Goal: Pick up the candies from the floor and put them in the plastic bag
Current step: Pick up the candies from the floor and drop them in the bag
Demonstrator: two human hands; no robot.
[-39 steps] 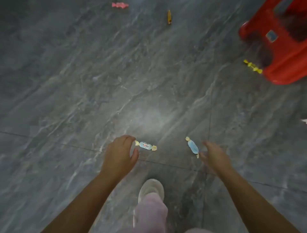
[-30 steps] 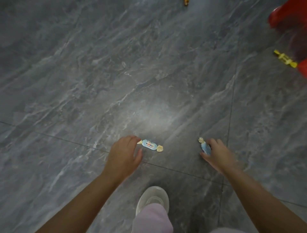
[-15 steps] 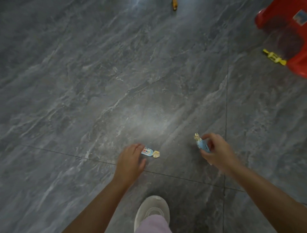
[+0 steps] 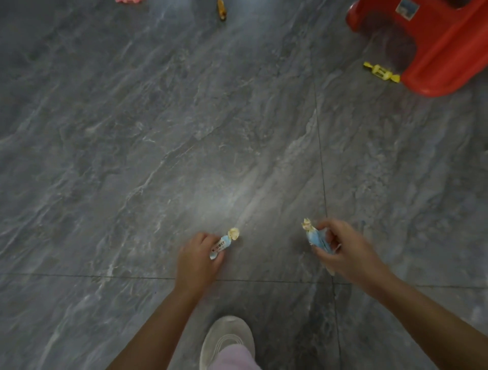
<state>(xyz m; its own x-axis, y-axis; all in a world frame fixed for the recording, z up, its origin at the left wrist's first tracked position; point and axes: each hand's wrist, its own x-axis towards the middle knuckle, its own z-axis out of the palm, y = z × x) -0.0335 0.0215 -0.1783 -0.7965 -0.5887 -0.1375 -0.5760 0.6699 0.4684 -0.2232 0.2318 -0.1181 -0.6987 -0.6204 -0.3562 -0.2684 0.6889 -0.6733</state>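
Observation:
My left hand (image 4: 196, 260) pinches a light-blue wrapped candy with a cream twist end (image 4: 224, 243), just above the grey stone floor. My right hand (image 4: 346, 253) holds a second blue wrapped candy (image 4: 314, 236) upright between thumb and fingers. Farther off, a yellow candy (image 4: 381, 71) lies on the floor beside the red stool. An orange-brown candy (image 4: 221, 10) and a pink candy (image 4: 128, 1) lie at the top edge. No plastic bag is in view.
A red plastic stool (image 4: 435, 52) stands at the top right. My white shoe (image 4: 227, 340) and pale pink trouser leg are at the bottom centre. Tile joints cross the grey floor (image 4: 132, 132).
Both hands reached down to the two blue candies and closed on them. The right hand lifted its candy first; the left one now has its candy off the floor too.

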